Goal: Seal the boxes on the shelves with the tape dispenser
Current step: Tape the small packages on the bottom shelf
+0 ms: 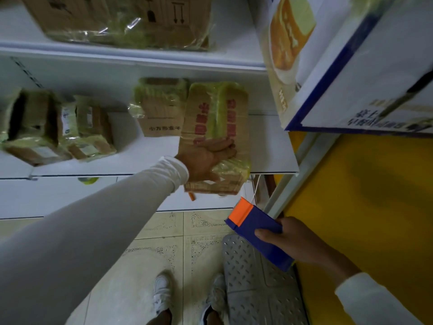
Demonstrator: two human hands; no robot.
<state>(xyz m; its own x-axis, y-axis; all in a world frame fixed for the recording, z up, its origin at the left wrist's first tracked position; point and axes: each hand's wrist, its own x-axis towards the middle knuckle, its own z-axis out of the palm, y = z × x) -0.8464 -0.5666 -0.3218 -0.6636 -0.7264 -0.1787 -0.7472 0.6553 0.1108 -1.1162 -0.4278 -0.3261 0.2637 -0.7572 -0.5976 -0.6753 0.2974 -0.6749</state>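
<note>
A brown cardboard box with red print (214,118), wrapped in yellowish tape, lies on the white middle shelf (274,146) and juts over its front edge. My left hand (207,158) lies flat on the box's top near that edge, fingers straight and thumb down its front. Lower right, my right hand (297,242) grips a blue tape dispenser with an orange tip (255,228). The dispenser is held apart from the box, below the shelf edge.
More taped brown boxes stand on the same shelf at the left (32,127) and behind (159,106), and a big one on the shelf above (121,19). A white and blue printed carton (351,66) hangs over at the upper right. A yellow panel (375,207) and a grey step stool (257,282) are at the right.
</note>
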